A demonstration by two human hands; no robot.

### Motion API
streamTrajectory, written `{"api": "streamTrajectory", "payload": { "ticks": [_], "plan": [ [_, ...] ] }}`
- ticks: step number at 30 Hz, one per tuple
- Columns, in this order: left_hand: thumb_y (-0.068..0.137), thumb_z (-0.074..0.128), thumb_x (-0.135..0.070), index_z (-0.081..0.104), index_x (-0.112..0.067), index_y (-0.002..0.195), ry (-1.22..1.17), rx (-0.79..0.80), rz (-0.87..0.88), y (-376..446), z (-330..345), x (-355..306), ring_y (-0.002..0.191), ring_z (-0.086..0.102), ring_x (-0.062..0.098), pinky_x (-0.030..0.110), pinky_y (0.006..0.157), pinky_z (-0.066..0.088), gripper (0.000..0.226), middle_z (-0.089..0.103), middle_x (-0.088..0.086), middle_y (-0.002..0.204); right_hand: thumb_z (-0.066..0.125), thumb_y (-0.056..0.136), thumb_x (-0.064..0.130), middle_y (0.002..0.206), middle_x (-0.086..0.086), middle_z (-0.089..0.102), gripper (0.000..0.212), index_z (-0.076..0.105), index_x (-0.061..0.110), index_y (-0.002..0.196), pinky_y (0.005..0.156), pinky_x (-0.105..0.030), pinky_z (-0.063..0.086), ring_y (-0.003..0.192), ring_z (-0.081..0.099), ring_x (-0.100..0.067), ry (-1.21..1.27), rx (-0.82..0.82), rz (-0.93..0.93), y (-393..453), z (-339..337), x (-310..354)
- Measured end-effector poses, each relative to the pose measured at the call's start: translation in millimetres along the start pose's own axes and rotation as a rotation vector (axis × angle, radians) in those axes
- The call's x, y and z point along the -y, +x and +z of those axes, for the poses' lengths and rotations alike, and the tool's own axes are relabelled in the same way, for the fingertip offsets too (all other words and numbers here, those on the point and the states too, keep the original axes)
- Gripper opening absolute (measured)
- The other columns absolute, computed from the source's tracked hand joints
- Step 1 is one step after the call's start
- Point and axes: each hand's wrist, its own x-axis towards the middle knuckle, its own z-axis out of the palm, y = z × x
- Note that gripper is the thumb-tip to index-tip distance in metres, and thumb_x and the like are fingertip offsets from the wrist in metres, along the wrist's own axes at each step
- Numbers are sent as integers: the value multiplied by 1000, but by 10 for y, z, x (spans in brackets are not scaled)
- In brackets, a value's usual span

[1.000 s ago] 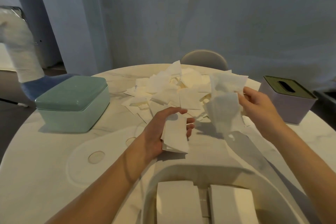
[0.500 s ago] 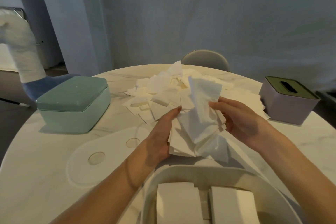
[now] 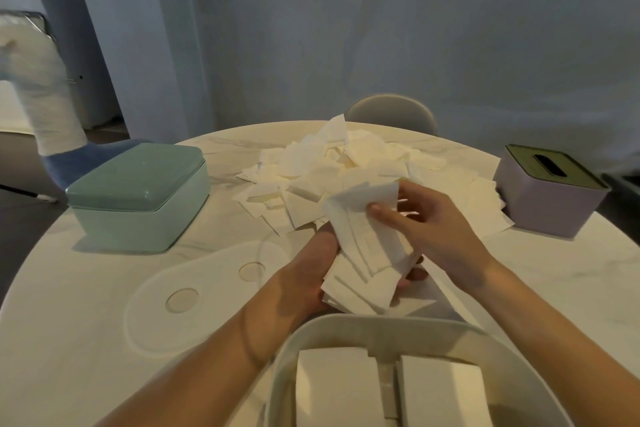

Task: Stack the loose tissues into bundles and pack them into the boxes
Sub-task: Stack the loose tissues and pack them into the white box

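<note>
My left hand (image 3: pixel 308 270) holds a small bundle of white tissues (image 3: pixel 367 253) from below, above the table's middle. My right hand (image 3: pixel 433 222) pinches the bundle's top sheet, thumb on top of it. Behind them lies a heap of loose tissues (image 3: pixel 332 173) spread over the far half of the table. At the near edge stands an open white box (image 3: pixel 346 329) with two stacks of tissues (image 3: pixel 332 388) inside, split by a divider. A mint green box (image 3: pixel 138 191) with its lid on sits at the left. A lilac box (image 3: pixel 547 198) with a slotted olive lid sits at the right.
The round marble table (image 3: pixel 86 288) carries a flat white lid (image 3: pixel 194 288) with two round marks, left of my left forearm. A grey chair back (image 3: pixel 391 111) rises behind the far edge. A blue seat (image 3: pixel 79 156) with a white wrapped back stands at the left.
My right hand brought a loose tissue from the right down onto the bundle in my left hand and now presses it there. The bundle has grown thicker.
</note>
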Motion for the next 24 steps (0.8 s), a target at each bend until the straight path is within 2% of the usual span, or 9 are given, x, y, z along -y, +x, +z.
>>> {"api": "streamTrajectory", "payload": {
  "ticks": [2, 4, 7, 9, 11, 14, 16, 21, 24],
  "plan": [
    [98, 54, -58, 68, -15, 128, 14, 82, -34, -49, 68, -28, 102, 59, 35, 44, 82, 49, 54, 65, 15, 113, 74, 91, 30, 102, 11, 75, 18, 74, 24, 108, 81, -24, 56, 96, 69, -10, 59, -89, -33, 23, -66, 16],
    [98, 55, -59, 63, -14, 132, 18, 124, -41, -66, 89, -43, 104, 58, 31, 39, 83, 48, 57, 62, 15, 115, 72, 92, 27, 99, 11, 74, 16, 72, 22, 108, 76, -21, 54, 92, 68, -7, 126, -143, -37, 49, -144, 42],
    [100, 55, -57, 60, -11, 134, 52, 181, -65, -89, 96, -58, 114, 51, 31, 37, 85, 50, 58, 59, 15, 119, 73, 85, 33, 102, 11, 74, 25, 71, 24, 109, 77, -20, 55, 95, 69, -6, 176, -67, -6, 55, -206, 53],
    [99, 57, -53, 59, -7, 135, 60, 183, -79, -68, 55, -36, 108, 54, 31, 36, 86, 49, 59, 58, 16, 120, 73, 80, 37, 108, 7, 75, 35, 72, 24, 113, 82, -25, 57, 102, 70, -12, 204, 31, 29, 50, -202, 41],
    [99, 59, -49, 61, -9, 131, 56, 222, -117, -65, 52, -24, 100, 55, 28, 35, 83, 50, 52, 63, 14, 115, 72, 82, 36, 109, 10, 75, 35, 71, 27, 115, 85, -25, 59, 103, 69, -10, 196, 72, 45, 49, -175, 34],
    [104, 53, -46, 64, -15, 127, 57, 264, -148, -132, 148, -21, 92, 55, 23, 32, 77, 50, 40, 67, 8, 107, 70, 81, 42, 110, 17, 73, 35, 70, 33, 115, 85, -22, 58, 105, 68, -5, 150, 38, 58, 55, -138, 30],
    [105, 52, -49, 58, -12, 132, 96, 267, -148, -152, 179, -30, 88, 54, 21, 30, 77, 50, 47, 64, 9, 102, 70, 81, 42, 110, 14, 74, 35, 71, 31, 115, 82, -23, 56, 104, 68, -7, 188, 18, 74, 59, -138, 19],
    [100, 48, -65, 45, -2, 142, 171, 309, -130, -146, 109, -66, 92, 56, 19, 29, 86, 53, 76, 63, 10, 103, 69, 94, 28, 115, 8, 74, 23, 71, 24, 117, 94, -33, 55, 111, 67, -17, 305, -160, 185, 136, -175, -25],
    [103, 51, -57, 42, -3, 146, 183, 267, -108, -156, 75, -78, 90, 60, 19, 30, 85, 56, 70, 66, 10, 102, 64, 99, 20, 113, 6, 75, 22, 70, 20, 120, 90, -34, 56, 107, 70, -19, 384, -292, 195, 146, -264, 3]
  ]
}}
